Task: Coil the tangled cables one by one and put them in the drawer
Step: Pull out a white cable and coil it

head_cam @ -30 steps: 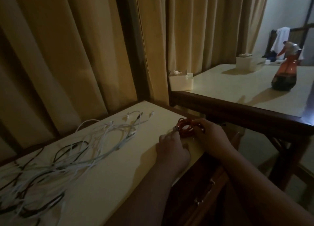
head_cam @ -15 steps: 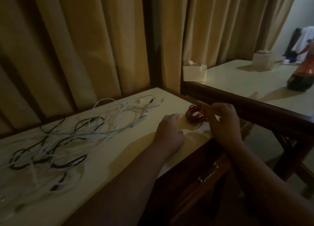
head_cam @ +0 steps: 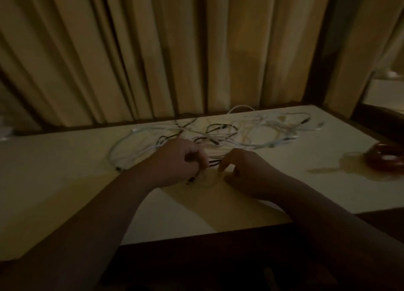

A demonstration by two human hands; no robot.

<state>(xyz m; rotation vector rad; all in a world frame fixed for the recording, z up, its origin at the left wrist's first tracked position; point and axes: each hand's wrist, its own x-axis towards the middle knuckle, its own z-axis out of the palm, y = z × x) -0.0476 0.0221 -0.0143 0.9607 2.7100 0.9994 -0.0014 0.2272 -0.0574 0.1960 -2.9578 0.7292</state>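
A tangle of white and black cables [head_cam: 229, 133] lies spread across the back middle of the cream tabletop [head_cam: 65, 181]. My left hand [head_cam: 177, 161] is closed on black cable strands at the tangle's near edge, and a black plug end hangs below its fingers. My right hand [head_cam: 244, 170] sits just right of it, fingertips curled down at the same black strands; whether it grips them is unclear. A coiled red cable [head_cam: 384, 159] lies alone at the right edge of the tabletop. The drawer is hidden in the dark front below the table edge.
Tan curtains [head_cam: 175, 50] hang right behind the tabletop. A second, higher table [head_cam: 384, 94] shows at the far right. The dark wooden front edge [head_cam: 196, 258] of the furniture runs below my forearms. The scene is dim and blurred.
Both hands have left the coiled red cable, which now rests on the table at the right. The view has swung left and my hands have moved onto the black strands of the tangle.
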